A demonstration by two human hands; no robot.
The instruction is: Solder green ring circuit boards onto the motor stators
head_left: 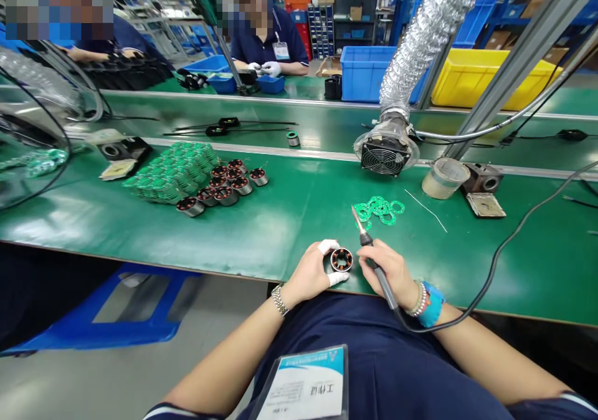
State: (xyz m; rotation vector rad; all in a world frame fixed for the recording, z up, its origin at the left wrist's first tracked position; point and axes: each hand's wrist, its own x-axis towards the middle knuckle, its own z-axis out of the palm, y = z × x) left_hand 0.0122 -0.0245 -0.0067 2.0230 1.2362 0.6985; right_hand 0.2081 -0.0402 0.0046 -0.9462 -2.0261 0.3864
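Note:
My left hand (312,273), with white covers on the thumb and a finger, closes around a round motor stator (342,260) with copper windings, at the bench's front edge. In my right hand (390,270) is a soldering iron (372,252), its tip pointing up and away over the bench. Just beyond the tip lies a loose pile of green ring-shaped circuit boards (379,209). A thin strand of solder wire (427,211) rests to their right. The iron's black cable (494,264) loops below my right wrist and off to the right.
Several stators (226,194) stand left beside stacked green boards (172,169). A fume fan (385,153) on a silver duct hangs at the back, near a tape roll (445,178) and an iron stand (486,189). One stator (293,138) sits farther back. Co-workers sit across the bench.

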